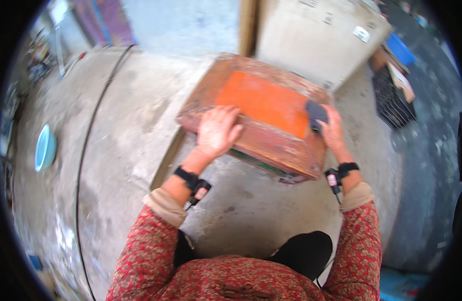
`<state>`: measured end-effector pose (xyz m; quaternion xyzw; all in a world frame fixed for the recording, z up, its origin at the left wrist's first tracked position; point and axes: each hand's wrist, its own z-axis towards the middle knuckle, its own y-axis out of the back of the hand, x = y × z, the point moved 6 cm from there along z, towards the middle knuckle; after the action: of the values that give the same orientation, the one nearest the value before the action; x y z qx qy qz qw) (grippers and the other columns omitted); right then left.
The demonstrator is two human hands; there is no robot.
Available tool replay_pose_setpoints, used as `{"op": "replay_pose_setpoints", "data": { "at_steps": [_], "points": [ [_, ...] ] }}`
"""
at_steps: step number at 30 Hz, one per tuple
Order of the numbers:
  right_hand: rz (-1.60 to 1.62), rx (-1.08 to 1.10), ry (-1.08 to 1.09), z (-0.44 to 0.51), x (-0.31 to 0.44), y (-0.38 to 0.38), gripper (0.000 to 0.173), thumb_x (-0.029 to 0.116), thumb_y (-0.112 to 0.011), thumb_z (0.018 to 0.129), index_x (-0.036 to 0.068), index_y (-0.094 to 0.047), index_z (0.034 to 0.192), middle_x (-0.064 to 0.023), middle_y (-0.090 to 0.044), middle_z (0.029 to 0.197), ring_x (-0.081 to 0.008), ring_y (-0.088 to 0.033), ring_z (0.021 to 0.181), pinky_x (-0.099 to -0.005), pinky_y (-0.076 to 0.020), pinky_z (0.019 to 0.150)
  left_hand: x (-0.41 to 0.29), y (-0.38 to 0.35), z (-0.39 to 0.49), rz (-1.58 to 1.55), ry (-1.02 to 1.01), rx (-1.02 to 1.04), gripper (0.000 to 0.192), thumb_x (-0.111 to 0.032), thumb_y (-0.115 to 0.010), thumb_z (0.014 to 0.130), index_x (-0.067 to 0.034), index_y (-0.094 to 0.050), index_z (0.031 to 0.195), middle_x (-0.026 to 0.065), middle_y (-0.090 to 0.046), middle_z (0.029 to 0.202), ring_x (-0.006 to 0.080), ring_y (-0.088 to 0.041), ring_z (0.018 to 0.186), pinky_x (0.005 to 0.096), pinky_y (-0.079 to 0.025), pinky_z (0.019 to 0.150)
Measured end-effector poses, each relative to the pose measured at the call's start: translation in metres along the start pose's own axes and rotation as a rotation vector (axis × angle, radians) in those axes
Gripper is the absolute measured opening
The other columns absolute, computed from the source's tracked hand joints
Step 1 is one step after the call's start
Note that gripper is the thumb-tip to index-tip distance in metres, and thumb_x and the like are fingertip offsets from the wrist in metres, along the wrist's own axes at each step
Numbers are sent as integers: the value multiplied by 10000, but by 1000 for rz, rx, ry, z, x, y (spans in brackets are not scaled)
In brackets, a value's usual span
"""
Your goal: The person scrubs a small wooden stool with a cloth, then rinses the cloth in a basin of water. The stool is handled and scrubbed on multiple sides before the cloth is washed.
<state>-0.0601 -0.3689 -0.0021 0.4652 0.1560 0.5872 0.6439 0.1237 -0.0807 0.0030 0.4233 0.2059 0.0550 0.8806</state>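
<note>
A low wooden table or box with worn reddish-brown paint [268, 145] stands before me, and a bright orange rectangular sheet or panel [264, 103] lies on its top. My left hand [219, 129] rests with fingers spread on the near left part of the top, beside the orange edge, holding nothing. At the right end of the orange area, my right hand [331, 126] grips a dark grey object [316, 116], perhaps a cloth or pad; blur hides what it is exactly. Both wrists bear black straps with small devices.
Behind the wooden piece stands a large pale carton [321, 41]. A black plastic crate [392, 99] and a blue container [401, 49] are at the right. On the concrete floor at the left lie a black cable [88, 124] and a light blue basin [45, 148].
</note>
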Motion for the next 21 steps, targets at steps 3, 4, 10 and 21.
{"op": "replay_pose_setpoints", "data": {
  "at_steps": [3, 4, 10, 21],
  "points": [
    [7, 37, -57, 11, -15, -6, 520, 58, -640, 743, 50, -490, 1242, -171, -511, 1234, -340, -458, 1163, -410, -345, 1013, 1, 2, -1, 1, -6, -1, 408, -260, -603, 759, -71, -565, 1118, 122, -558, 1162, 302, -512, 1089, 434, -391, 904],
    [44, 62, -61, 12, -18, -6, 524, 66, -629, 757, 51, -473, 1257, -179, -493, 1252, -345, -443, 1176, -408, -334, 1021, 0, 4, -2, 32, -20, -14, 400, -274, -589, 778, -73, -564, 1123, 119, -552, 1172, 297, -493, 1121, 432, -380, 922],
    [-7, 122, -62, -3, -12, -6, 480, 97, -546, 824, 52, -434, 1289, -191, -393, 1345, -365, -360, 1243, -418, -263, 1059, 3, 3, -5, 12, 5, 14, 365, -281, -547, 831, -74, -558, 1131, 107, -540, 1186, 285, -463, 1153, 421, -354, 961],
    [-29, 62, -75, -49, 42, 10, 483, 59, -554, 782, 48, -462, 1256, -195, -374, 1356, -382, -336, 1251, -430, -256, 1062, 4, 1, -5, 18, 4, -5, 332, -286, -543, 830, -83, -587, 1090, 99, -546, 1187, 276, -476, 1140, 412, -357, 953]
  ]
}}
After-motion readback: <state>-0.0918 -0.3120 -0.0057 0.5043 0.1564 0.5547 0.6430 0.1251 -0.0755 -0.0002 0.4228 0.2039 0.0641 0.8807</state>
